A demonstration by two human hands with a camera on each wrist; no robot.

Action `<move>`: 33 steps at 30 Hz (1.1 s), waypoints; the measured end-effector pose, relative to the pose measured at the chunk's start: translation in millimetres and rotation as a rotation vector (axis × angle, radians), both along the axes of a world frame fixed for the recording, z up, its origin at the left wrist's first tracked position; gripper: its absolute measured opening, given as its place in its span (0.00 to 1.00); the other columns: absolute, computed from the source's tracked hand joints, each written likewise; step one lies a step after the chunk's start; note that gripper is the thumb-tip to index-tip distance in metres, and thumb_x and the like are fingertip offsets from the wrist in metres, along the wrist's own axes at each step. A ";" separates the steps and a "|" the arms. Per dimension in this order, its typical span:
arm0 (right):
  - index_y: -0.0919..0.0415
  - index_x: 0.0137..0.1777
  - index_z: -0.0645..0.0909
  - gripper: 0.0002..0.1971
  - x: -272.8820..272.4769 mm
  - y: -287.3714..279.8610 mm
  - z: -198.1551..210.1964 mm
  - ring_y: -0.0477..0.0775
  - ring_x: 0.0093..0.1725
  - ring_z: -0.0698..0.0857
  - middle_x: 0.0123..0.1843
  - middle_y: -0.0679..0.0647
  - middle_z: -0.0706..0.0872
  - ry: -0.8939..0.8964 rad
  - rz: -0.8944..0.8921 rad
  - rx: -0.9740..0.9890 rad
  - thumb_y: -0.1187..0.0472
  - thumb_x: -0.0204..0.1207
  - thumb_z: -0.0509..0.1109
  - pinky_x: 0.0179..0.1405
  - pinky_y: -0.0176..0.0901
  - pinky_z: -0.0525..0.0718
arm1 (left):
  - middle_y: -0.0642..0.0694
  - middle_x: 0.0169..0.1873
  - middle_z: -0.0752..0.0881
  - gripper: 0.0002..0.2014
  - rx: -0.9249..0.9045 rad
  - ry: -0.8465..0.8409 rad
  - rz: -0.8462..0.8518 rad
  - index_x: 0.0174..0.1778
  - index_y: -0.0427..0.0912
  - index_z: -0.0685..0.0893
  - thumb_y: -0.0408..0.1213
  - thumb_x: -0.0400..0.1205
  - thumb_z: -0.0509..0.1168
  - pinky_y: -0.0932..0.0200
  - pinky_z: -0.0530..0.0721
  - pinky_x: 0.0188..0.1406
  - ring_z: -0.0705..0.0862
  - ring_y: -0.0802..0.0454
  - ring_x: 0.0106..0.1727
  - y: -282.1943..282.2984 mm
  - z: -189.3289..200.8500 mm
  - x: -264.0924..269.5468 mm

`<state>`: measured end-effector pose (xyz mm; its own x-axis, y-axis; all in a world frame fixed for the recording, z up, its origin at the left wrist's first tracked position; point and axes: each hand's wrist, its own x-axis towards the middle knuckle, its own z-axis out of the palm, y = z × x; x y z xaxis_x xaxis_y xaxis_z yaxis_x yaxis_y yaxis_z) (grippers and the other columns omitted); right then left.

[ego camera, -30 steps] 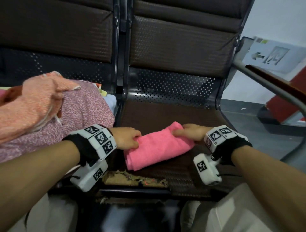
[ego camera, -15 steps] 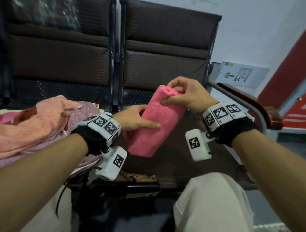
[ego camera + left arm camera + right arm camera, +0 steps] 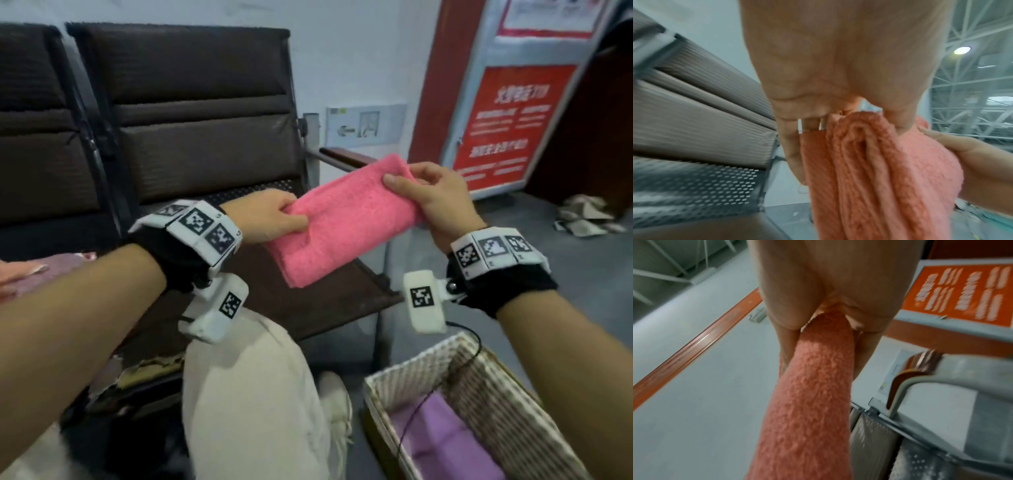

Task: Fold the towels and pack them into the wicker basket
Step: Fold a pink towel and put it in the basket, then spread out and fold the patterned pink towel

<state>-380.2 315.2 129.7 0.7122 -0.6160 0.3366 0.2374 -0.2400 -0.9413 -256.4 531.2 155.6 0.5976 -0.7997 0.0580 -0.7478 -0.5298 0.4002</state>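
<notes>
Two hands, left hand (image 3: 270, 219) and right hand (image 3: 442, 198), grip one pink towel (image 3: 346, 219) above one wicker basket (image 3: 411, 373).

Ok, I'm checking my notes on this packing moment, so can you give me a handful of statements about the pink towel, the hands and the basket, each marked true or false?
1. Both hands hold the folded pink towel in the air, the left hand at one end and the right hand at the other. True.
2. The pink towel already lies inside the wicker basket. False: it is held above the seat, apart from the basket.
3. The wicker basket is empty. False: a purple towel lies in it.
4. The basket sits on the floor, below the right forearm. True.
5. The left hand rests flat on the seat. False: it pinches the towel's end.
</notes>
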 end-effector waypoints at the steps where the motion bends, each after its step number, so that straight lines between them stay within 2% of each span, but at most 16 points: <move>1: 0.57 0.41 0.85 0.13 -17.5 -12.1 -8.5 0.44 0.36 0.85 0.36 0.49 0.87 -0.002 -0.050 0.035 0.57 0.60 0.84 0.36 0.39 0.81 | 0.48 0.33 0.80 0.13 0.030 -0.029 -0.053 0.34 0.43 0.77 0.47 0.80 0.65 0.57 0.69 0.33 0.76 0.53 0.33 -16.6 -1.5 -10.6; 5: 0.57 0.41 0.85 0.09 -82.7 -51.4 -58.1 0.41 0.35 0.82 0.35 0.47 0.85 0.030 -0.240 0.125 0.57 0.65 0.81 0.35 0.37 0.79 | 0.47 0.38 0.81 0.16 0.146 -0.030 -0.252 0.44 0.40 0.80 0.52 0.81 0.62 0.56 0.70 0.35 0.78 0.49 0.39 -78.4 -33.4 -60.5; 9: 0.60 0.47 0.85 0.13 -140.9 -80.9 -123.5 0.43 0.40 0.84 0.41 0.49 0.87 0.172 -0.385 0.176 0.57 0.65 0.81 0.40 0.38 0.80 | 0.39 0.52 0.84 0.18 0.276 0.133 -0.363 0.56 0.34 0.80 0.47 0.85 0.58 0.55 0.75 0.48 0.82 0.43 0.53 -128.9 -101.0 -102.4; 11: 0.61 0.49 0.84 0.15 -163.8 -85.8 -159.1 0.39 0.37 0.83 0.40 0.49 0.85 0.258 -0.460 0.161 0.58 0.65 0.81 0.39 0.33 0.79 | 0.35 0.57 0.83 0.18 0.353 0.195 -0.372 0.59 0.31 0.79 0.45 0.86 0.57 0.55 0.75 0.52 0.82 0.41 0.58 -146.8 -141.5 -119.2; 13: 0.63 0.49 0.84 0.15 -179.4 -85.6 -194.3 0.30 0.30 0.80 0.36 0.46 0.83 0.315 -0.518 0.144 0.60 0.66 0.81 0.34 0.24 0.76 | 0.34 0.58 0.83 0.17 0.396 0.252 -0.345 0.58 0.31 0.79 0.44 0.86 0.58 0.55 0.75 0.53 0.81 0.40 0.60 -157.3 -180.0 -132.3; 15: 0.65 0.51 0.84 0.14 -189.3 -83.7 -228.0 0.27 0.27 0.78 0.35 0.45 0.82 0.372 -0.540 0.130 0.61 0.67 0.80 0.30 0.19 0.73 | 0.34 0.59 0.83 0.14 0.427 0.330 -0.328 0.56 0.33 0.80 0.42 0.85 0.59 0.56 0.75 0.53 0.82 0.40 0.60 -161.8 -215.1 -142.3; 17: 0.62 0.51 0.84 0.14 -194.1 -81.2 -257.5 0.30 0.34 0.80 0.38 0.47 0.84 0.497 -0.520 0.102 0.58 0.68 0.80 0.38 0.24 0.76 | 0.35 0.60 0.83 0.14 0.490 0.400 -0.333 0.58 0.34 0.81 0.41 0.85 0.60 0.58 0.75 0.54 0.82 0.41 0.62 -162.5 -245.8 -148.0; 19: 0.58 0.50 0.84 0.13 -193.8 -79.3 -282.6 0.45 0.45 0.84 0.44 0.51 0.87 0.609 -0.472 0.072 0.56 0.69 0.79 0.49 0.38 0.80 | 0.36 0.61 0.83 0.15 0.557 0.402 -0.326 0.59 0.34 0.80 0.42 0.85 0.59 0.58 0.75 0.55 0.81 0.41 0.63 -162.0 -270.9 -148.9; 21: 0.59 0.51 0.85 0.14 -189.5 -79.5 -303.3 0.52 0.49 0.85 0.47 0.53 0.88 0.667 -0.427 0.041 0.55 0.69 0.79 0.54 0.45 0.82 | 0.37 0.63 0.82 0.16 0.616 0.381 -0.318 0.60 0.35 0.80 0.43 0.85 0.59 0.56 0.75 0.58 0.80 0.42 0.63 -162.8 -290.9 -147.0; 24: 0.58 0.53 0.85 0.17 -176.5 -80.3 -329.3 0.49 0.50 0.85 0.49 0.50 0.88 0.743 -0.397 0.011 0.51 0.69 0.78 0.53 0.41 0.80 | 0.39 0.65 0.80 0.16 0.703 0.355 -0.328 0.64 0.38 0.78 0.41 0.85 0.56 0.57 0.73 0.58 0.79 0.43 0.66 -165.2 -309.2 -144.8; 26: 0.58 0.55 0.85 0.18 -165.8 -80.0 -344.1 0.45 0.49 0.83 0.49 0.46 0.87 0.812 -0.385 -0.011 0.49 0.70 0.77 0.52 0.36 0.77 | 0.41 0.67 0.80 0.16 0.686 0.356 -0.319 0.67 0.41 0.77 0.38 0.85 0.55 0.57 0.74 0.61 0.78 0.43 0.67 -165.8 -313.7 -143.3; 27: 0.58 0.56 0.85 0.18 -161.0 -79.7 -350.4 0.46 0.50 0.83 0.49 0.47 0.87 0.851 -0.379 0.008 0.49 0.71 0.77 0.53 0.36 0.78 | 0.42 0.68 0.79 0.17 0.656 0.361 -0.310 0.68 0.43 0.77 0.35 0.84 0.55 0.57 0.74 0.64 0.77 0.44 0.68 -165.3 -313.5 -142.2; 30: 0.63 0.59 0.83 0.16 -152.5 -78.4 -363.7 0.55 0.57 0.85 0.55 0.56 0.88 1.028 -0.331 0.059 0.57 0.74 0.74 0.61 0.45 0.80 | 0.44 0.68 0.80 0.18 0.565 0.385 -0.311 0.67 0.45 0.80 0.31 0.83 0.56 0.59 0.75 0.65 0.78 0.46 0.68 -159.3 -305.1 -133.4; 32: 0.64 0.61 0.83 0.14 -151.5 -76.4 -362.4 0.58 0.59 0.85 0.57 0.59 0.88 1.108 -0.308 0.000 0.62 0.76 0.72 0.61 0.42 0.79 | 0.45 0.65 0.82 0.16 0.525 0.388 -0.329 0.62 0.49 0.84 0.33 0.83 0.57 0.61 0.77 0.62 0.81 0.47 0.65 -152.5 -294.4 -123.7; 33: 0.63 0.60 0.84 0.13 -151.8 -76.2 -358.4 0.56 0.57 0.85 0.57 0.58 0.88 1.116 -0.308 -0.046 0.64 0.76 0.71 0.59 0.38 0.78 | 0.46 0.64 0.83 0.15 0.506 0.387 -0.330 0.60 0.51 0.85 0.34 0.83 0.58 0.61 0.78 0.60 0.82 0.47 0.64 -150.1 -288.7 -118.8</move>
